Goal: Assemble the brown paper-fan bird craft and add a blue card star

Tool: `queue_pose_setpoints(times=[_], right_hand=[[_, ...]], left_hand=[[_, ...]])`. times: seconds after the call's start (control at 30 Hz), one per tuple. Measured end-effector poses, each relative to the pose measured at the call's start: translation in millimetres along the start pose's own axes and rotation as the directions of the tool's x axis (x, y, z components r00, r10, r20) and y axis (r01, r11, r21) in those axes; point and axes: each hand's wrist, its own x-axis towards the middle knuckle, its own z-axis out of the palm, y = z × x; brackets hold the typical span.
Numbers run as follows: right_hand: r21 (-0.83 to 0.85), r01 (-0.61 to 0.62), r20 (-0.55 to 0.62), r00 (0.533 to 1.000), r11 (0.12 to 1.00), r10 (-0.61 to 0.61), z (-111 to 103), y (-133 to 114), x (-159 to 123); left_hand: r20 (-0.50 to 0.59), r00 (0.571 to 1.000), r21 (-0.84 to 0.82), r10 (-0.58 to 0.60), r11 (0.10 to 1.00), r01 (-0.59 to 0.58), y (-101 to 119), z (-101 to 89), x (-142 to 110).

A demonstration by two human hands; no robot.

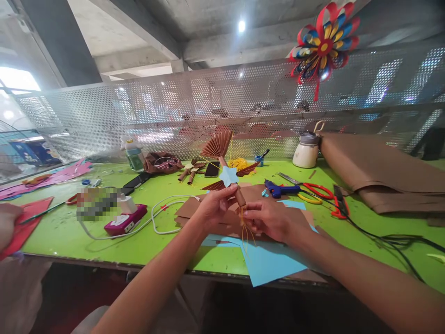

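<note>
My left hand point(215, 204) is closed around a brown paper roll point(239, 195) that carries a pleated brown paper fan point(217, 144) on top and a light blue paper star point(228, 176) in front. My right hand point(267, 219) pinches thin yellow strings point(246, 232) hanging from the roll's lower end. Both hands hover over brown paper pieces point(257, 194) and a light blue paper sheet point(269, 262) lying on the green table point(167, 185).
A blue glue gun point(280, 189), red-handled scissors point(314, 189) and black cables point(378, 236) lie to the right. Folded brown paper point(375, 167) and a white jar point(306, 150) stand at the back right. A pink box point(125, 221), white cable, phone point(212, 169) and pink sheets lie left. A paper flower point(323, 44) hangs on the mesh wall.
</note>
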Motion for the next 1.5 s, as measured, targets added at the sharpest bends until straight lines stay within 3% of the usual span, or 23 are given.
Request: queue_pose_setpoints(times=[0.2, 0.57, 0.73, 0.87, 1.07, 1.37, 1.5], right_hand=[[-0.104, 0.011, -0.058, 0.998, 0.995, -0.017, 3.0, 4.9, 0.2], [-0.197, 0.033, 0.043, 0.999, 0.980, -0.025, 5.5, -1.7, -9.2], [-0.192, 0.018, -0.017, 1.000, 0.981, -0.022, 5.8, -2.3, -11.5], [-0.228, 0.078, -0.029, 0.996, 0.970, -0.087, 4.3, -3.1, -12.6], [-0.381, 0.067, -0.075, 0.992, 0.922, -0.103, 10.2, -8.4, -16.6], [-0.469, 0.117, 0.111, 0.991, 0.875, -0.073, 11.4, -5.0, -15.1], [-0.546, 0.124, 0.133, 0.989, 0.829, -0.060, 12.9, -9.3, -16.4]], left_hand=[[0.027, 0.998, -0.027, -0.058, 0.998, 0.059, 0.8, -0.6, -0.3], [0.016, 0.998, 0.043, -0.064, 0.997, 0.064, 0.1, -3.6, 1.3], [0.012, 0.998, 0.100, -0.060, 0.993, 0.059, -0.8, -8.4, 2.3], [0.000, 0.999, 0.128, -0.051, 0.990, 0.050, -0.4, -11.4, 3.0], [0.000, 0.999, 0.152, -0.041, 0.988, 0.041, 0.2, -11.9, 2.5], [0.027, 0.999, 0.121, -0.042, 0.992, 0.038, -9.5, -10.7, 6.7], [0.010, 0.999, 0.143, -0.040, 0.989, 0.038, -12.6, -10.6, 7.8]])
